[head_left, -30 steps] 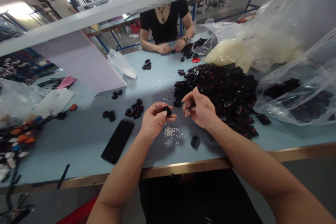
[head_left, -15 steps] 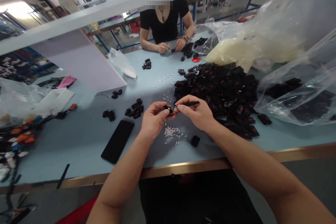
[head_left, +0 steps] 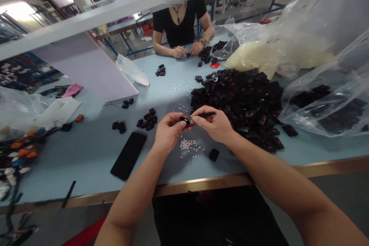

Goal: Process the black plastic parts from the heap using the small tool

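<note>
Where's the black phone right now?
In the head view, the black phone lies on the table, left of the person's left forearm, just below a cluster of small black parts.

Moderately lit indoors, overexposed at far upper left, softly shadowed across the bench (head_left: 95, 153), glinting on its shiny edging (head_left: 201, 183) and the clear plastic bags (head_left: 268, 48), stretched toward the corners, hazy in the background.
</note>
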A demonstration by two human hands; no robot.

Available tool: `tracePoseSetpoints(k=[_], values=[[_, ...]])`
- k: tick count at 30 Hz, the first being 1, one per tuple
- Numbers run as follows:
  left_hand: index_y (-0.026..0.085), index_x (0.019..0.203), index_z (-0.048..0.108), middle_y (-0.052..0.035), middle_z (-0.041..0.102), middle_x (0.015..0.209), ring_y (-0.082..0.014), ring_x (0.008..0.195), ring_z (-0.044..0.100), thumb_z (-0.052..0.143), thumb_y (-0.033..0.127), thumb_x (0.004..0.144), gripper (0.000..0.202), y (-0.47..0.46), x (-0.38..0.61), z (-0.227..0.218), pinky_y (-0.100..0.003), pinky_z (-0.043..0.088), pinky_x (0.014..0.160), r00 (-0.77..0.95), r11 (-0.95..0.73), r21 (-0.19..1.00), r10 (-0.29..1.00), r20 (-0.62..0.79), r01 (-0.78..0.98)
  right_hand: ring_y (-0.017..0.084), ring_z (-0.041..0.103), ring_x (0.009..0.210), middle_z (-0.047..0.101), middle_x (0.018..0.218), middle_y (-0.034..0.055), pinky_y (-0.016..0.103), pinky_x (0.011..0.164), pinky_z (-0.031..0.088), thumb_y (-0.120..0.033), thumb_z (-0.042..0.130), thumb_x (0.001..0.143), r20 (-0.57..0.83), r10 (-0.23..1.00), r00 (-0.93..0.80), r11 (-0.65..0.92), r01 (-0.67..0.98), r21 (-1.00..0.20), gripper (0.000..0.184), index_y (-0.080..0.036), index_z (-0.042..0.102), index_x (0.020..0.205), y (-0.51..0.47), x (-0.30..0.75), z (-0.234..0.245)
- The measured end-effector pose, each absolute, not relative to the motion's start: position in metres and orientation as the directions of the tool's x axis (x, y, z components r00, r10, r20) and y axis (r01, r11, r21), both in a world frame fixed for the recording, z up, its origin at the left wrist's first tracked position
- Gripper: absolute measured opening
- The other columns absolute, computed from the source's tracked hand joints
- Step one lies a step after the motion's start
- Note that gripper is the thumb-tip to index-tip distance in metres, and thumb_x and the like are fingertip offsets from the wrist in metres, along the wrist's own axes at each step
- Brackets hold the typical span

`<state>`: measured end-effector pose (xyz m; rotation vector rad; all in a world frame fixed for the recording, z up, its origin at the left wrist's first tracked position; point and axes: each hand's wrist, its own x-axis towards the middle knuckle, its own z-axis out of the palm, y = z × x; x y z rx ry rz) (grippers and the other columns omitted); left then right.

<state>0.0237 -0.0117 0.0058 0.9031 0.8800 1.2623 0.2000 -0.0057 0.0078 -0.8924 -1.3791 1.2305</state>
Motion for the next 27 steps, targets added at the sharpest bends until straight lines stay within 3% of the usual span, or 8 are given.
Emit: tracePoseSetpoints(k=[5,12,21,27], values=[[0.017,0.090,0.066,-0.0034,0.076,0.080,-0.0195,0.072,0.074,0.090,0.023,0.060,0.038,-0.0121,0.0247,0.0062,-0.033,0.062,0.067,0.085,0.104,0.912,0.993,-0.076,-0.397,0.015,0.064,0.069,0.071,0.080,0.0038,0.028,0.062,0.050,-0.032,0.063,0.084,0.268,0.948,-0.171,0.280,0.046,-0.959,0.015,-0.019,0.071,0.087,-0.0079,0.2001,0.0112],[0.017,0.089,0.068,-0.0024,0.075,0.078,-0.0168,0.069,0.072,0.089,0.022,0.060,0.036,-0.0124,0.0244,0.0045,-0.031,0.063,0.066,0.074,0.113,0.914,0.993,-0.091,-0.389,0.008,0.045,0.051,0.067,0.071,-0.0005,0.023,0.047,0.034,-0.028,0.063,0.083,0.307,0.936,-0.173,0.335,0.163,-0.928,0.013,-0.018,0.071,0.084,-0.0115,0.1999,0.0154],[0.018,0.090,0.069,-0.0020,0.075,0.078,-0.0167,0.069,0.072,0.089,0.023,0.061,0.036,-0.0111,0.0226,0.0018,-0.031,0.063,0.067,0.066,0.099,0.927,0.995,-0.080,-0.363,0.013,0.062,0.071,0.072,0.081,0.0015,0.026,0.064,0.048,-0.023,0.060,0.086,0.447,0.868,-0.215,0.484,0.174,-0.857,0.011,-0.019,0.070,0.085,-0.0118,0.2005,0.0125],[0.018,0.091,0.068,-0.0021,0.075,0.080,-0.0169,0.070,0.073,0.089,0.023,0.061,0.037,-0.0099,0.0221,0.0042,-0.031,0.063,0.066,0.066,0.088,0.917,0.995,-0.068,-0.389,0.014,0.064,0.073,0.072,0.084,0.0026,0.025,0.059,0.047,-0.025,0.061,0.087,0.422,0.891,-0.167,0.442,0.103,-0.891,0.012,-0.020,0.072,0.091,-0.0119,0.2002,0.0097]])
